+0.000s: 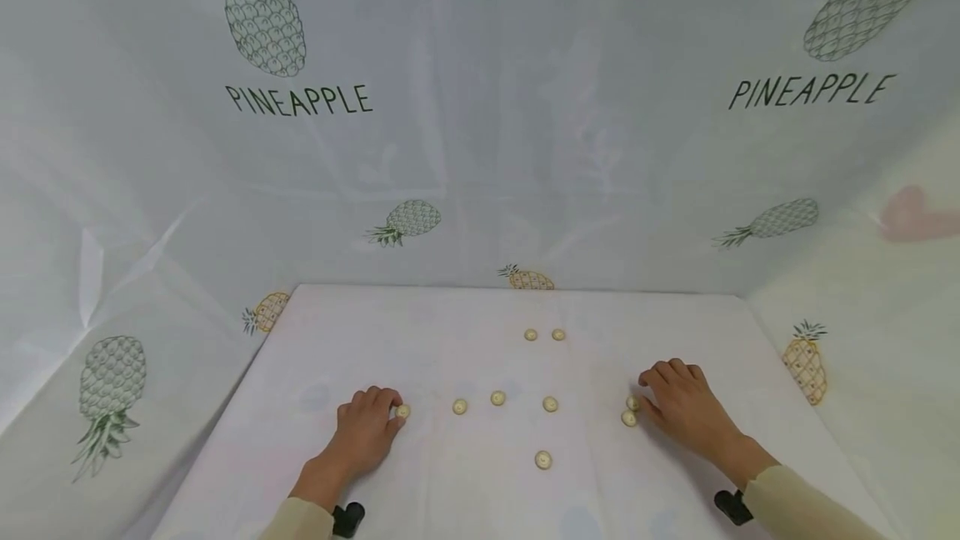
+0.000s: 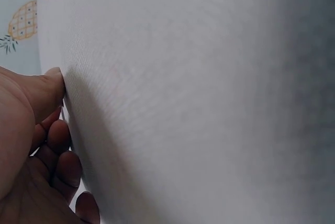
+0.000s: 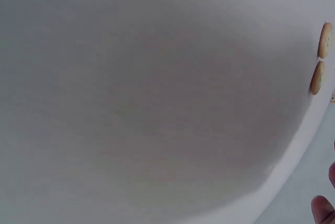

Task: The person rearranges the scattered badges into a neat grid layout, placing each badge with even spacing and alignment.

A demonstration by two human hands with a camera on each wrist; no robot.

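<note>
In the head view my left hand [image 1: 365, 432] pinches a small round wooden button [image 1: 403, 412] between thumb and index finger at the table surface. The left wrist view shows the thumb [image 2: 49, 85] against the white cloth, the other fingers curled below it; the held button is hidden there. My right hand [image 1: 686, 407] hovers over the right side, fingers loosely bent and thumb beside two touching buttons, an upper one [image 1: 633, 402] and a lower one [image 1: 628, 418]. In the right wrist view those buttons [image 3: 325, 41] lie flat on the cloth, apart from the visible fingertips [image 3: 322, 208].
Between the hands lie several more buttons: a row with one at left [image 1: 460, 407], one in the middle [image 1: 498, 397] and one at right [image 1: 551, 404]. Another [image 1: 543, 460] is nearer, and a pair [image 1: 531, 335] sits farther back. Pineapple-printed sheets [image 1: 480, 148] surround the white table [image 1: 450, 490].
</note>
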